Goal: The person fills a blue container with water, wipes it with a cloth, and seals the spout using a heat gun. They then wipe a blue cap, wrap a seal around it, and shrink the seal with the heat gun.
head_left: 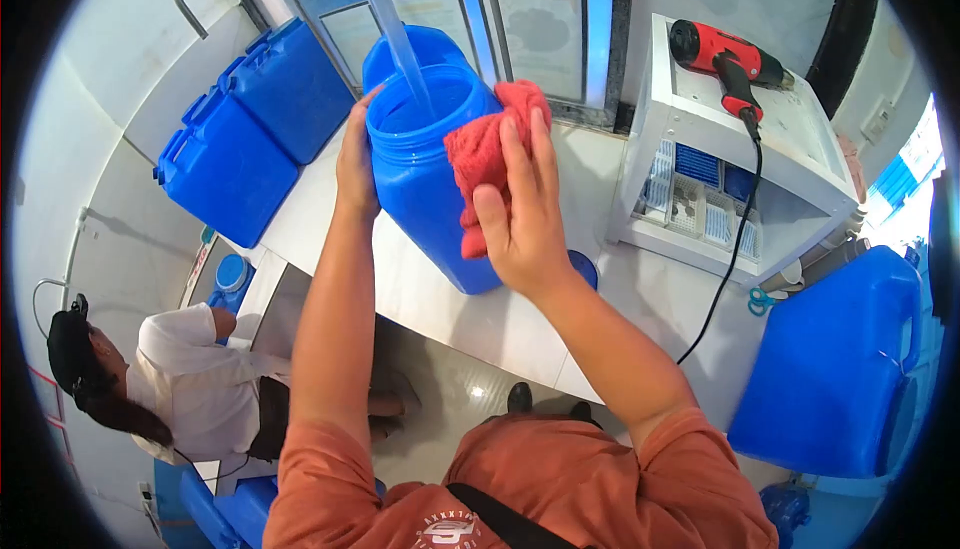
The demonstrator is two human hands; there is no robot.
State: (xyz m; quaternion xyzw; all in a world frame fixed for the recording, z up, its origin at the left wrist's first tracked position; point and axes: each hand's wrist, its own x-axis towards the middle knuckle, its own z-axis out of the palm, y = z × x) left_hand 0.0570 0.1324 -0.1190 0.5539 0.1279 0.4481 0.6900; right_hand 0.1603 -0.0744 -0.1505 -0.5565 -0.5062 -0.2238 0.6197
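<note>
A blue plastic container (425, 204) with a wide, uncapped mouth stands on the white counter in front of me. Into its mouth runs a clear tube (392, 29) from above. My left hand (357, 154) lies along the container's left side, its fingers partly hidden behind it. On the right side, my right hand (522, 214) presses a red cloth (480, 154) against the container wall, fingers stretched over the cloth. Behind the mouth is another blue rounded piece (425, 49). A dark blue round lid (582, 269) lies on the counter near my right wrist.
Blue jugs (235, 164) stand at the left. A red heat gun (730, 59) with a black cord rests on a white shelf unit (800, 179). Teal scissors (762, 301) lie by a large blue jug (825, 359). A person in a white shirt (195, 369) sits lower left.
</note>
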